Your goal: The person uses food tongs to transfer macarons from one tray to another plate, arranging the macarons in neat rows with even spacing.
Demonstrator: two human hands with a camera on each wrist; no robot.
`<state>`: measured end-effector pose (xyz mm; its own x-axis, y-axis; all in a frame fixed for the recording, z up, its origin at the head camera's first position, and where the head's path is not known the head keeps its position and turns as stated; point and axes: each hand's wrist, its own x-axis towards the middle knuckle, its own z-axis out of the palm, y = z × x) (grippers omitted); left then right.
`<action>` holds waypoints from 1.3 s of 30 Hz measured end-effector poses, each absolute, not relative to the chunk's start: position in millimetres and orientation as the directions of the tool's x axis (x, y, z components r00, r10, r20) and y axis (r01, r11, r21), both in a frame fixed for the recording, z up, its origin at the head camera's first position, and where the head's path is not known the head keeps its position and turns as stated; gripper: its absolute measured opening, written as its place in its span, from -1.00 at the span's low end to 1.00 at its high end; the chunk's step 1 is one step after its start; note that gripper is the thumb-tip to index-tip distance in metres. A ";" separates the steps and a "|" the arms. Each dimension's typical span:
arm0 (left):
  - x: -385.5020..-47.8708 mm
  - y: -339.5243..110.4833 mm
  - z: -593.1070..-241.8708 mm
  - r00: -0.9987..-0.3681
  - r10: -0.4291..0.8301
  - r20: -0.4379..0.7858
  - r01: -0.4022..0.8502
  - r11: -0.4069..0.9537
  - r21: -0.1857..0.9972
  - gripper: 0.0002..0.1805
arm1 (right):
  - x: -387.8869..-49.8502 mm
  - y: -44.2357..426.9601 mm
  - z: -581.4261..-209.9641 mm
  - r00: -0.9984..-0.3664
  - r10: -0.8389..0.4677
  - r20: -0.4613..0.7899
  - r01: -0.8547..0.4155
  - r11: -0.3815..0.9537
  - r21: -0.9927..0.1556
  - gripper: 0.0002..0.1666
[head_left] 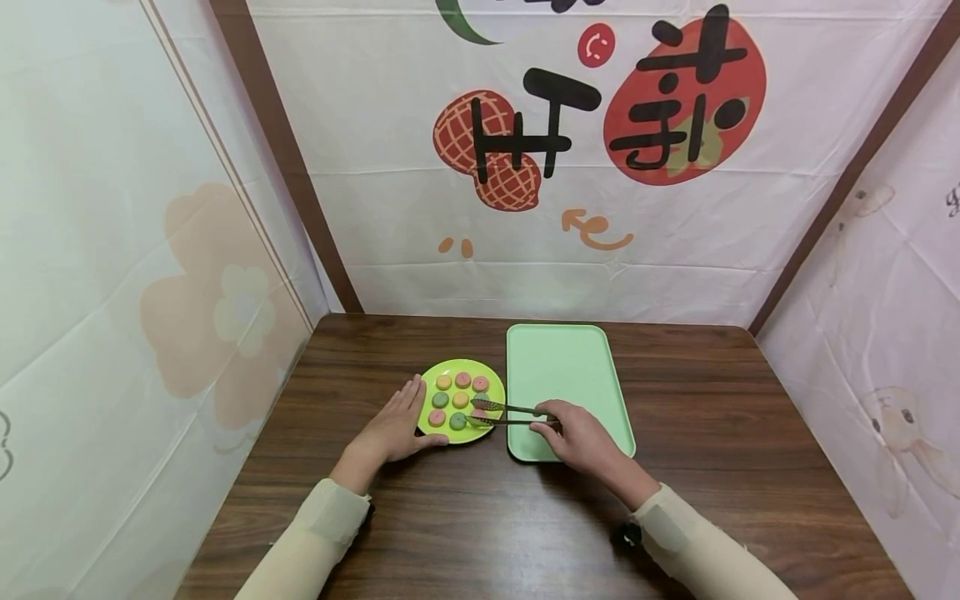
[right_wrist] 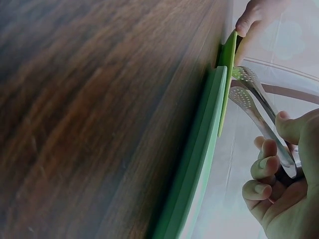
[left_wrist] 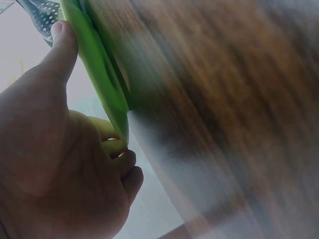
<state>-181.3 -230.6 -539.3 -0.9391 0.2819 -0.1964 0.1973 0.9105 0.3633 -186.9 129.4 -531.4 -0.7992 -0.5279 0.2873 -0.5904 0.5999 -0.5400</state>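
Note:
A yellow-green plate (head_left: pixel 487 432) carries several small macarons in pink, yellow and green, set in rows. Along its left and near rim lies my left hand (head_left: pixel 397 423), fingers extended and thumb apart; the left wrist view shows the thumb by the rim of the plate (left_wrist: pixel 94 55). My right hand (head_left: pixel 581 437) holds metal tongs (head_left: pixel 517 421) by their arms. Their perforated tips are spread over the plate's right side, around a pink macaron (head_left: pixel 480 414). Whether they touch it I cannot tell. In the right wrist view, the tongs (right_wrist: pixel 259 117) reach past the tray toward the plate.
Right of the plate, a pale green rectangular tray (head_left: pixel 562 362) lies on the dark wooden table (head_left: pixel 487 517); my right hand is over its near part. White printed cloth (head_left: pixel 390 208) hangs behind the table and at both sides.

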 end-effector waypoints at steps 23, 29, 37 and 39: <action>-181.9 -230.2 -539.8 -0.939 0.284 -0.195 0.202 0.912 0.357 0.32 | -186.6 130.1 -532.6 -0.791 -0.532 0.303 -0.602 0.586 -0.543 -0.69; -182.5 -229.9 -539.4 -0.939 0.280 -0.198 0.198 0.914 0.355 0.33 | -186.4 132.8 -533.7 -0.794 -0.517 0.321 -0.602 0.591 -0.537 -0.68; -181.7 -230.0 -538.7 -0.939 0.283 -0.194 0.198 0.910 0.365 0.32 | -183.6 141.6 -536.2 -0.814 -0.458 0.358 -0.579 0.584 -0.569 -0.68; -181.6 -230.2 -538.9 -0.940 0.282 -0.194 0.198 0.910 0.365 0.32 | -183.0 144.6 -536.6 -0.820 -0.442 0.364 -0.571 0.589 -0.572 -0.67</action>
<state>-181.6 -230.2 -538.9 -0.9395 0.2820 -0.1944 0.1975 0.9098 0.3650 -183.0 144.6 -536.6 -0.8199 -0.4416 0.3643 -0.5712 0.5891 -0.5715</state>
